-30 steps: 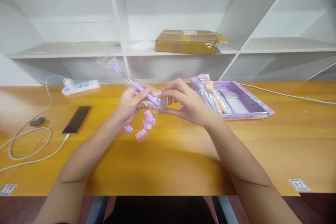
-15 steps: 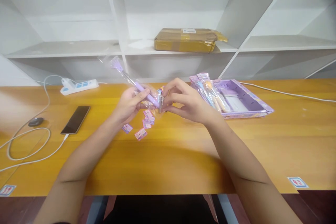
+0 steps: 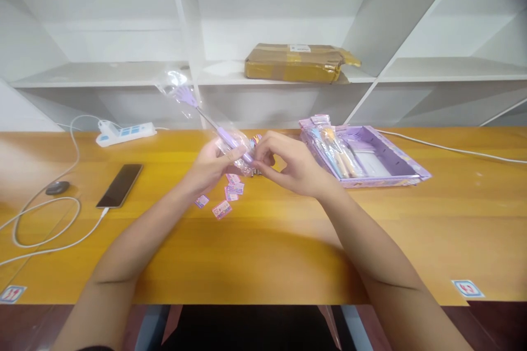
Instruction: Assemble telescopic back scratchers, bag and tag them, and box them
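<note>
A purple hand-shaped scratcher (image 3: pixel 224 134) with a metal shaft lies slanted inside a clear plastic bag (image 3: pixel 171 85), its claw end up to the left. My left hand (image 3: pixel 212 164) is wrapped round the handle and the bag. The thumb and finger of my right hand (image 3: pixel 284 162) pinch at the lower end of the handle, by the bag's crumpled plastic. Small pink and purple cards (image 3: pixel 222 209) lie on the table below my left hand. Something colourful, partly hidden, shows behind the fingers.
To the right, a purple tray (image 3: pixel 385 181) holds several bagged scratchers (image 3: pixel 335 151). On the left lie a phone (image 3: pixel 120 186), a black mouse-like object (image 3: pixel 57 188), white cables and a power strip (image 3: pixel 125 134). A taped cardboard box (image 3: pixel 292 63) rests on the shelf behind.
My right hand has closed in on the lower end of the handle, and the small metallic item at its fingertips has dropped lower, mostly hidden. The scratcher has shifted slightly right.
</note>
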The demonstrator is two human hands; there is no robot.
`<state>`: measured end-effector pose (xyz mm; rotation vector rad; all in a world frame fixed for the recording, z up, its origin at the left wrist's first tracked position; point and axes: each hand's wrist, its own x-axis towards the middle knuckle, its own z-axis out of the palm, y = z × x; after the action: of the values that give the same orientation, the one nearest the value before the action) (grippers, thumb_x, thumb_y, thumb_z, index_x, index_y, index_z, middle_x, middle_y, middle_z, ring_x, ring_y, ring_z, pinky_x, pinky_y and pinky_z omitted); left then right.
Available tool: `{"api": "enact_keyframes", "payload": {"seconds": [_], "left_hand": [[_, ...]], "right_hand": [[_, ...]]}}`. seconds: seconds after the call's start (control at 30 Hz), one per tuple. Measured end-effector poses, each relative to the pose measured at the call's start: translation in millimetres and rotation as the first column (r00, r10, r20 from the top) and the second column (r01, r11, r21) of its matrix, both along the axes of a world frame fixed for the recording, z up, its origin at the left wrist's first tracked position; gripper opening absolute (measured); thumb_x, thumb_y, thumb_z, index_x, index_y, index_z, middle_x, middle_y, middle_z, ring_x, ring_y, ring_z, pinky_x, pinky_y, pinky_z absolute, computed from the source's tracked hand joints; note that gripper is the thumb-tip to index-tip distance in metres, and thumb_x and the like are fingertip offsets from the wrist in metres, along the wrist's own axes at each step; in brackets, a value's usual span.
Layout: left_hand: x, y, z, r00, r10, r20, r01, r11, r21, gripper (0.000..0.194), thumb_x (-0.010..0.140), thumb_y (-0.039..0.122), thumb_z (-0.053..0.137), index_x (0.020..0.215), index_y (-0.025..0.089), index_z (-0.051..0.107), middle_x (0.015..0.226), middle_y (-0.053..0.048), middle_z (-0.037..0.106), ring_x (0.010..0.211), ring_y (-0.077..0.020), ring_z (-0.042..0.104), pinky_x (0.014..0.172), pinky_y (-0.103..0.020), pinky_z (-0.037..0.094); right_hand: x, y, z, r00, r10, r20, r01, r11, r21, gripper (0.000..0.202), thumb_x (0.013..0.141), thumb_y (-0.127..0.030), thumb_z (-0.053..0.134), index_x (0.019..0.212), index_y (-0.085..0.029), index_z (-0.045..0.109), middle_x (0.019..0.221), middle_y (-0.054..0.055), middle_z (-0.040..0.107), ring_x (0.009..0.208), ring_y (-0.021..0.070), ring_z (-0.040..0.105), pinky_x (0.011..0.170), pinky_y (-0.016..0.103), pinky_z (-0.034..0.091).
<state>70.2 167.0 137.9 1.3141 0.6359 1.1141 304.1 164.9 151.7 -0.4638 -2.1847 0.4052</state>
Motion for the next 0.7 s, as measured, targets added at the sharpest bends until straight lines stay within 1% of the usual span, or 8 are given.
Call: {"api": "enact_keyframes", "payload": {"seconds": [0.07,0.13,0.23,0.37,0.53,0.6,0.7], "left_hand": [[-1,0,-2.0,0.998,-0.041,-0.045,0.042,0.999,0.026,0.048,0.086,0.048,0.097,0.115,0.018,0.072,0.103,-0.009,0.082,0.09,-0.0235,0.081,0.075,-0.034,0.069],[-2,1,-3.5,0.993,-0.057,-0.1,0.063,0.996,0.057,0.055,0.078,0.043,0.103,0.115,0.018,0.071,0.105,-0.009,0.082,0.096,-0.0253,0.081,0.081,-0.035,0.068],[-1,1,-4.4,0.99,-0.023,-0.138,0.037,0.994,0.099,0.06,0.07,0.037,0.108,0.111,0.018,0.068,0.102,-0.007,0.08,0.099,-0.0249,0.08,0.088,-0.035,0.067],[2,0,-3.3,0.99,-0.001,-0.144,0.021,0.99,0.139,0.059,0.07,0.035,0.107,0.108,0.019,0.065,0.098,-0.004,0.077,0.094,-0.0218,0.079,0.086,-0.035,0.066],[0,1,0.2,0.984,-0.015,-0.176,0.045,0.985,0.169,0.049,0.075,0.037,0.104,0.101,0.019,0.067,0.094,-0.003,0.076,0.093,-0.022,0.079,0.085,-0.035,0.066],[-1,1,0.9,0.984,-0.017,-0.175,0.048,0.983,0.176,0.047,0.075,0.036,0.103,0.1,0.019,0.068,0.094,-0.004,0.076,0.092,-0.0219,0.079,0.085,-0.034,0.066],[-3,2,0.7,0.982,-0.003,-0.19,0.03,0.989,0.143,0.048,0.075,0.037,0.104,0.103,0.018,0.07,0.097,-0.007,0.08,0.094,-0.0239,0.081,0.087,-0.036,0.067]], "right_hand": [[0,0,-1.3,1.0,-0.013,-0.004,0.013,1.0,0.011,0.013,0.11,-0.023,0.065,0.099,-0.025,0.059,0.096,0.002,0.064,0.081,0.0168,0.058,0.074,0.033,0.05],[0,0,-2.4,1.0,-0.025,0.0,0.025,0.999,0.024,0.014,0.109,-0.02,0.066,0.098,-0.024,0.059,0.094,0.001,0.064,0.08,0.0157,0.057,0.073,0.032,0.048],[-1,2,-3.1,0.998,-0.046,0.03,0.045,0.999,0.024,0.015,0.108,-0.019,0.068,0.096,-0.023,0.06,0.093,0.0,0.064,0.078,0.0147,0.057,0.074,0.031,0.046],[-2,3,-3.5,0.999,-0.048,0.02,0.048,0.999,-0.024,0.017,0.107,-0.02,0.071,0.094,-0.023,0.061,0.089,-0.001,0.065,0.076,0.0137,0.058,0.076,0.032,0.046],[-3,5,-6.8,0.998,-0.033,-0.055,0.024,0.988,-0.151,0.019,0.106,-0.025,0.075,0.093,-0.023,0.061,0.087,-0.001,0.065,0.076,0.0146,0.06,0.071,0.032,0.047],[-4,6,-9.1,0.996,-0.036,-0.076,0.021,0.981,-0.194,0.02,0.106,-0.027,0.076,0.094,-0.024,0.06,0.087,-0.001,0.065,0.076,0.0148,0.059,0.07,0.033,0.047],[-5,7,-11.5,0.993,-0.049,-0.111,0.024,0.977,-0.21,0.021,0.104,-0.029,0.077,0.096,-0.024,0.059,0.091,-0.001,0.063,0.077,0.0145,0.06,0.072,0.033,0.049]]}}
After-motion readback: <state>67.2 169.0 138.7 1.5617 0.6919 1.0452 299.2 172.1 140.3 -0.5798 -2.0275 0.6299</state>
